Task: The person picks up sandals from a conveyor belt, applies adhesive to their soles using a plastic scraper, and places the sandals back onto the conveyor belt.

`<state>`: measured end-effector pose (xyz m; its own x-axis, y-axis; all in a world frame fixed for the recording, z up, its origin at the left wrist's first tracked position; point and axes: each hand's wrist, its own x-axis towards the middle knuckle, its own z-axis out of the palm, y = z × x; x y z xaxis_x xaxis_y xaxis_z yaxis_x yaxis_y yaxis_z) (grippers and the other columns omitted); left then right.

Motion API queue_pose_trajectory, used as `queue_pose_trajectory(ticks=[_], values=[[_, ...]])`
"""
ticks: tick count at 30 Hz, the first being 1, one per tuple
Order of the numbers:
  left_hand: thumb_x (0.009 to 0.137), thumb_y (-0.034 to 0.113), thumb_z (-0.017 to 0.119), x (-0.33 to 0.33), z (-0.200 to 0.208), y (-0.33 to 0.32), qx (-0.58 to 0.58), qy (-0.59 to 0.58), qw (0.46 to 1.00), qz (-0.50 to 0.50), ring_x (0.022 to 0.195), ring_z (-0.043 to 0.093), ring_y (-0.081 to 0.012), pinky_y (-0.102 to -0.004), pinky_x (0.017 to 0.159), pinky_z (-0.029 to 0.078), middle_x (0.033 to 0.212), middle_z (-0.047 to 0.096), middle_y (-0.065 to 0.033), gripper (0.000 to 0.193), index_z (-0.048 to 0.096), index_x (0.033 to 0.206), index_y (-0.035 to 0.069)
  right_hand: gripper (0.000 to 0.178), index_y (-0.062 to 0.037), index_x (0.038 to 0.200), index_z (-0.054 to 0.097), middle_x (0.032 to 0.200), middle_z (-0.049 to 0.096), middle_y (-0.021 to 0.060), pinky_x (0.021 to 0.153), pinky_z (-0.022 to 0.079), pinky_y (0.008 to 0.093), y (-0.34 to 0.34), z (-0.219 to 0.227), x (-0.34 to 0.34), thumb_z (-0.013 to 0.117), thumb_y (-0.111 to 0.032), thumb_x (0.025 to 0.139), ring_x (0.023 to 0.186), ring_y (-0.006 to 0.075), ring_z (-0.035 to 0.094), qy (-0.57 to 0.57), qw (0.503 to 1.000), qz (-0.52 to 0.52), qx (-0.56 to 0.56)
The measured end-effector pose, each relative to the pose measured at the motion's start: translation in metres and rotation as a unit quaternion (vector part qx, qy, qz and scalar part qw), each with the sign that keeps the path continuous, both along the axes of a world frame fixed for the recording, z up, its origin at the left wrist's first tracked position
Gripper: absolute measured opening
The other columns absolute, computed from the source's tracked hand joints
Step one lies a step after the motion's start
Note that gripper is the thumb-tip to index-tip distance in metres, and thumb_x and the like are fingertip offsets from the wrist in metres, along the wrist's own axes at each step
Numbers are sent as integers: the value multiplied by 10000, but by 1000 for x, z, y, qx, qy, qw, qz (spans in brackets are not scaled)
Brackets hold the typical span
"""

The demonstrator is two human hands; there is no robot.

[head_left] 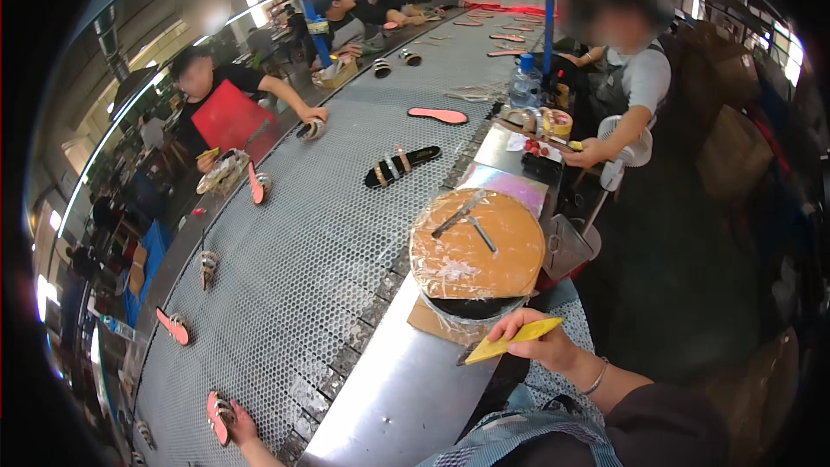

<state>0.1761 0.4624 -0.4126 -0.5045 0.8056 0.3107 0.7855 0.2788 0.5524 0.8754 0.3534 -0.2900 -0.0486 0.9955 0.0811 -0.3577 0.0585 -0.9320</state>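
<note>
At the near left, my left hand (245,425) grips a strappy sandal (219,419) by its strap side, with the pink sole turned outward. The sandal is tilted at the edge of the perforated metal conveyor (285,294). On the right, my right hand (546,348) is closed round a flat yellow-handled brush (512,342), whose dark tip points left over the metal ledge (389,398). Just beyond this hand stands a round tub with an orange-brown lid (477,242), with two slim metal tools (482,235) lying on top.
A black sandal (403,167) and a pink insole (437,115) lie mid-conveyor. More sandals (173,327) line its left side. Across it, a co-worker's hand (313,114) touches a sandal. At right, another co-worker's hand (588,153) is near a water bottle (525,82) and tape rolls (558,124).
</note>
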Motion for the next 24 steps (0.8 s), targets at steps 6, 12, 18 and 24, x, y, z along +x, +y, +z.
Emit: queue_pose_trajectory(ticks=[6, 12, 18, 24], values=[[942, 331, 462, 15, 3, -13, 231, -494, 822, 163, 1128, 494, -278, -381, 935, 422, 1334, 457, -166, 542, 353, 1389, 45, 146, -54, 882, 540, 1039, 612, 126, 896, 447, 319, -2, 8, 12, 644, -53, 780, 1009, 195, 565, 55, 998, -7, 23], [974, 302, 379, 251, 109, 5, 167, -750, 640, -5, 861, 507, -179, -323, 715, 477, 1235, 478, -142, 471, 343, 1386, 77, 135, -47, 891, 522, 1030, 603, 163, 902, 459, 364, -15, -5, 39, 584, -57, 771, 989, 232, 588, 150, 986, -67, 26], [968, 279, 456, 506, 202, 105, -143, -516, 679, -503, 1036, 582, -298, -365, 883, 486, 1333, 486, -194, 422, 471, 1272, -12, 145, -50, 915, 508, 1065, 584, 161, 933, 437, 350, -29, -8, 59, 548, -1, 784, 1025, 217, 567, 196, 976, -80, 47], [952, 365, 492, 706, 190, 180, -370, -609, 564, -416, 1092, 531, -342, -431, 946, 443, 1267, 458, -193, 530, 406, 1340, 14, 156, -41, 907, 507, 1051, 583, 163, 929, 446, 361, -52, -18, 70, 540, 12, 765, 1011, 229, 574, 199, 970, -137, 37]])
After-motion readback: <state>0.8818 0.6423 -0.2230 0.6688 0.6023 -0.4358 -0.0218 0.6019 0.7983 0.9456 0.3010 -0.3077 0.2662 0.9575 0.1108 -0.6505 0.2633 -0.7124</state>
